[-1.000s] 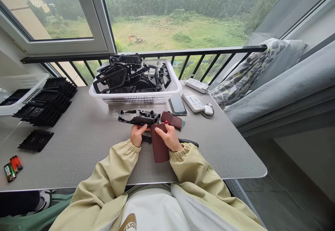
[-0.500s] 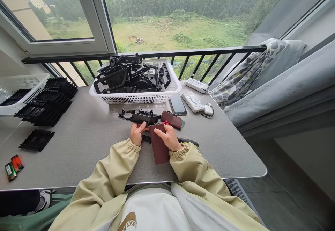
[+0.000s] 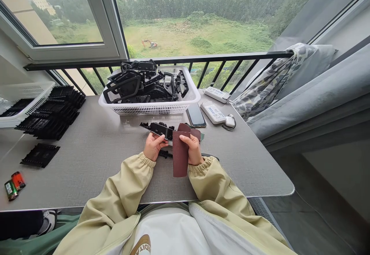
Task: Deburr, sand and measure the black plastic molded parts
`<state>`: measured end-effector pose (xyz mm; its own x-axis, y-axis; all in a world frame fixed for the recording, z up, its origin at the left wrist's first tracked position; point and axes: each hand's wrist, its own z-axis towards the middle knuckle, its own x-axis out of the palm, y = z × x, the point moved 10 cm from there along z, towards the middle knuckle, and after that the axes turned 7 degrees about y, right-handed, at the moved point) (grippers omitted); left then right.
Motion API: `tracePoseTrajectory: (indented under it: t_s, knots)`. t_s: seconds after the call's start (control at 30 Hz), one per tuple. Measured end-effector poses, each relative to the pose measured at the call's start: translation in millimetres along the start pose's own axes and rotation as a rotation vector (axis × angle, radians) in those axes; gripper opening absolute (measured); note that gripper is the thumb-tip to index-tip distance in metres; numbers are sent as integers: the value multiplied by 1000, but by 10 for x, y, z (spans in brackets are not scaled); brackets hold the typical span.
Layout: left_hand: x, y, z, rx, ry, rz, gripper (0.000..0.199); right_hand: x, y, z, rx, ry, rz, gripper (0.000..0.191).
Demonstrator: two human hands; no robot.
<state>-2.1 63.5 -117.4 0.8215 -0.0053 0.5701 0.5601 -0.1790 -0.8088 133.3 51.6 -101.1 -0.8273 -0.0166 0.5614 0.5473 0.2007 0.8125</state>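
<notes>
My left hand (image 3: 154,146) is closed on a black plastic part (image 3: 158,129), thumb on its near side, and the part slants in front of the basket. Between the thumb and fingers of my right hand (image 3: 193,148) is a dark reddish-brown sheet of sandpaper (image 3: 180,158), hanging down toward me. Its upper edge overlaps the right end of the plastic part; whether they touch I cannot tell. Behind my right hand lie more brown pieces of sandpaper (image 3: 195,133), partly hidden. A dark tool (image 3: 165,154) lies on the table beneath both hands, mostly covered.
A white basket (image 3: 150,109) heaped with black plastic parts stands at the back. Right of it are a phone (image 3: 196,115) and white power banks (image 3: 213,112). To the left are stacked black panels (image 3: 52,112), another white basket (image 3: 43,89) and two batteries (image 3: 14,185).
The sandpaper and my right hand have shifted slightly right and upward. The plastic part has moved right and tilts more, its right end now behind the sandpaper.
</notes>
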Motion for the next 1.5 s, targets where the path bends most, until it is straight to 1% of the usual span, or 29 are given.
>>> tracePoseTrajectory:
  t_s: [0.17, 0.3, 0.37, 0.47, 0.63, 0.77, 0.9, 1.07, 1.17, 1.33, 1.43, 1.5]
  knots:
    - [-14, 3, -7, 6, -34, 11, 57, 30, -12, -5, -25, 29, -37, 23]
    - [60, 90, -11, -44, 48, -1, 55, 36, -28, -7, -19, 31, -52, 24]
    - [76, 115, -14, -55, 69, -14, 54, 32, -13, -9, -27, 26, -55, 25]
    - [42, 105, -3, -42, 43, -9, 50, 44, -10, -16, -28, 40, -79, 25]
    - [-21, 75, 23, -26, -22, 8, 49, 97, -71, -32, -2, 108, -165, 30]
    - [-43, 30, 13, 24, -63, 21, 51, 63, -72, -15, -7, 94, -199, 31]
    - [-78, -65, -16, 115, -107, 79, 50, 46, -25, 4, -38, 77, -335, 31]
    - [-74, -115, -41, 180, -100, 202, 47, 157, 79, -15, -165, 120, -584, 28]
    - [-68, -119, -51, 215, -86, 262, 41, 202, 102, -23, -211, 134, -676, 30]
    - [-63, -126, -61, 241, -74, 298, 37, 154, 160, -30, -249, 67, -708, 29]
    - [-52, -148, -69, 255, -74, 311, 35, 193, 131, -30, -233, 113, -713, 30]
    - [-49, -154, -69, 256, -77, 318, 35, 189, 120, -29, -221, 113, -711, 31]
